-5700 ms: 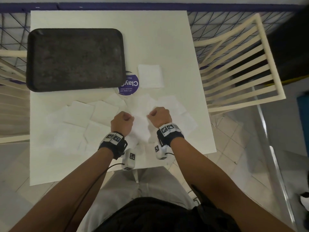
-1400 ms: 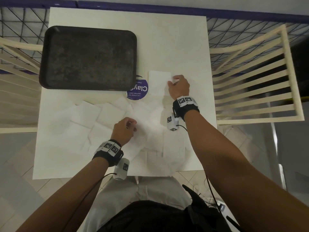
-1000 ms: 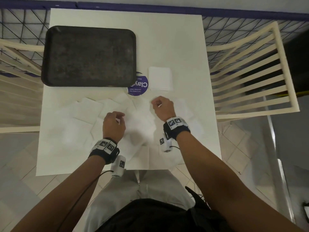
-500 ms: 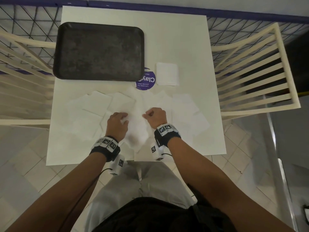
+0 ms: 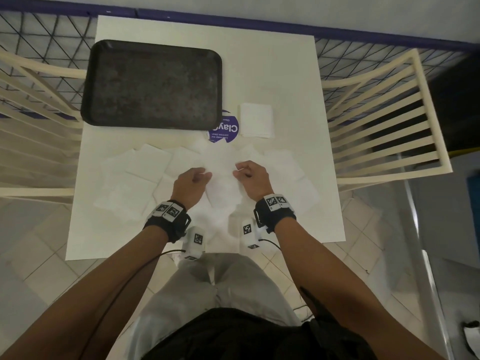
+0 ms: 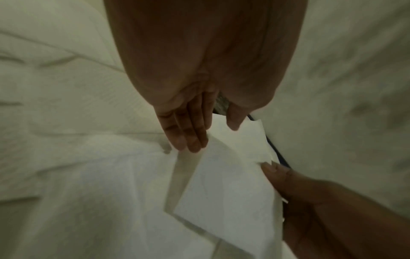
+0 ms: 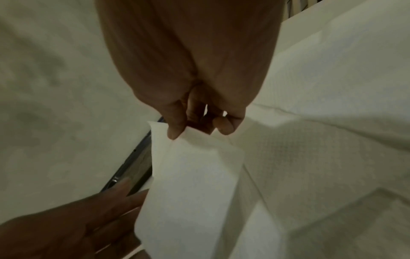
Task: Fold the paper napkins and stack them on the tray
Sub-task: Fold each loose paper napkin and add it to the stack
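My left hand [image 5: 191,183]: over the middle of the table, fingers [image 6: 188,133] fairly straight and close together, their tips against the left edge of the napkin; my thumb sits apart on the napkin's top side, so this is a light touch rather than a firm grip.
My right hand [image 5: 253,179]: fingers curled, pinching the right corner of the same napkin between forefinger and thumb, as the right wrist view shows.
Napkin in hand [image 5: 223,183]: a white paper napkin held between my two hands, raised a little off the loose ones beneath it; the wrist views show it doubled into a narrower strip, with a crease along its length.
Loose napkins [image 5: 145,167]: many white paper napkins lie spread flat and overlapping across the near half of the table, to the left and right of my hands and under them.
Folded napkin [image 5: 255,120]: one small white folded square lies by itself on the table, beyond my right hand, just beside the sticker.
Tray [image 5: 153,84]: dark, rectangular, with rounded corners, on the far left part of the table; no napkin lies on it.
Sticker [image 5: 224,129]: round, purple, with white lettering, partly tucked under the tray's near right corner.
Table [image 5: 272,61]: white and square.
Chairs [image 5: 384,113]: cream slatted chairs stand at either side of the table.
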Motion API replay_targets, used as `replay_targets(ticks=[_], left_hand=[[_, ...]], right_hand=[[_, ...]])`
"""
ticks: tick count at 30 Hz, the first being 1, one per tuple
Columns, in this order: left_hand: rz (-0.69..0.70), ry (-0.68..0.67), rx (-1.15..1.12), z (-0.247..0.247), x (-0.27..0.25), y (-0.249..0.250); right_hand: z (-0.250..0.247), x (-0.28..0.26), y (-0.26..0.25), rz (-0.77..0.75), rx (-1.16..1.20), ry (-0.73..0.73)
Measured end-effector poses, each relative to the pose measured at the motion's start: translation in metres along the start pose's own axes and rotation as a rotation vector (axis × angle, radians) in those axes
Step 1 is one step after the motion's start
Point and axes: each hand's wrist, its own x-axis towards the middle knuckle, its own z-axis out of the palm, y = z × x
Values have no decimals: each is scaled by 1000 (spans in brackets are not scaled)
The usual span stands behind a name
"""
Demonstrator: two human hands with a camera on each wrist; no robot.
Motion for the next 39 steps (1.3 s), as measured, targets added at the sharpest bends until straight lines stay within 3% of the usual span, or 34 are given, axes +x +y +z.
replay_targets(ticks=[4,11,22,30,39], left_hand=[[-91,-18,-275,5,3,11],[-158,-81,-519,8,-3,17],[-35,-52,-542,-1,-6,17],[-15,-59,-517,-7,-10,12],[-41,-10,-496,-8,-6,6]], right_hand=[[-9,1,-3,-14,46,12],[-19,-2,-5,9,160,15],[-20,-8,-6,0,147,-63],[-11,-9,-13,133,270,-67],[-6,-5,-8,-34,93,-38]])
